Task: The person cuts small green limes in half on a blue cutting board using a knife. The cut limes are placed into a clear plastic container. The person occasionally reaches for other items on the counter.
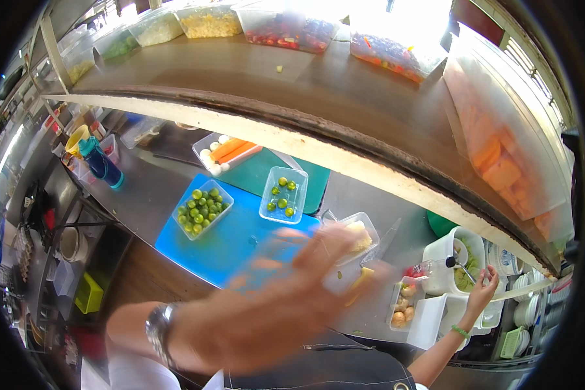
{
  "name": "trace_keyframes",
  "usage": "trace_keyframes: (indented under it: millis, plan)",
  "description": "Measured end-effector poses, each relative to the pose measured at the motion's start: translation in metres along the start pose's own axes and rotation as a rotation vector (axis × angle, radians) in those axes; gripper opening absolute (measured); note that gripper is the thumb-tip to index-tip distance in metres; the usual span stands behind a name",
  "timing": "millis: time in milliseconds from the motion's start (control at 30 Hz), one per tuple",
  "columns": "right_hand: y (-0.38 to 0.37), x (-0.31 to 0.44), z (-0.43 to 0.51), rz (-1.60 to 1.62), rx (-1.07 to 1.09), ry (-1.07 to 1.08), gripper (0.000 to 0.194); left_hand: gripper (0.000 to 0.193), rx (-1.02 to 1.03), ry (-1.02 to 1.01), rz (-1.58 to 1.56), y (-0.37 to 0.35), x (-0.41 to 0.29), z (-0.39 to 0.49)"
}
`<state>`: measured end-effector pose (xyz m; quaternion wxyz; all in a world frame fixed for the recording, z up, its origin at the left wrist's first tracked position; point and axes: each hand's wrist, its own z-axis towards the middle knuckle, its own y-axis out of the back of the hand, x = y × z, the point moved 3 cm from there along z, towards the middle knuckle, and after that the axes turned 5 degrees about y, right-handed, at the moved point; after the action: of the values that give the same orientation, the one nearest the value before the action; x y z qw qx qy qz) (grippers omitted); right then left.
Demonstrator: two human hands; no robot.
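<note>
My left hand (297, 287), with a metal watch on the wrist, is heavily blurred above the front of the blue cutting board (185, 253). Its fingers look spread; whether anything is in them is unclear. Far to the right, my right hand (483, 285), with a green bracelet, is beside the metal handle of a utensil (464, 270) at a white bin (438, 256) of pale green pieces; its grip is unclear. On the blue board, one clear tub holds many small green limes (200, 212). Another tub (296, 192) has several limes, partly over a green board (317, 180).
A clear tub of pale food (360, 234), a knife blade (389, 239) and a yellow-handled tool (360, 285) lie behind my left hand. Carrots (236, 150) and a blue bottle (102, 163) stand farther back. A shelf edge (273, 131) overhangs the counter.
</note>
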<state>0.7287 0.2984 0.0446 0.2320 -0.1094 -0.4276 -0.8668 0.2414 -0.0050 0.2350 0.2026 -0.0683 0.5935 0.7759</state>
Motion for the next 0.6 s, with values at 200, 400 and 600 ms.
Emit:
trace_keyframes:
  millis: [200, 400, 600]
  plan:
    - [-0.064, 0.179, -0.076, 0.444, 0.28, 0.362, 0.021, 0.033, 0.22, 1.073, 0.362, -0.135, 0.146, -0.197]
    - [-0.155, 0.298, -0.168, 0.54, 1.054, 0.732, 0.032, 0.035, 0.585, 1.479, 0.476, -0.348, 0.102, -0.388]
    - [-0.188, 0.419, -0.203, 0.735, 1.114, 1.201, 0.024, 0.04, 0.201, 1.532, 0.258, -0.308, 0.105, -0.398]
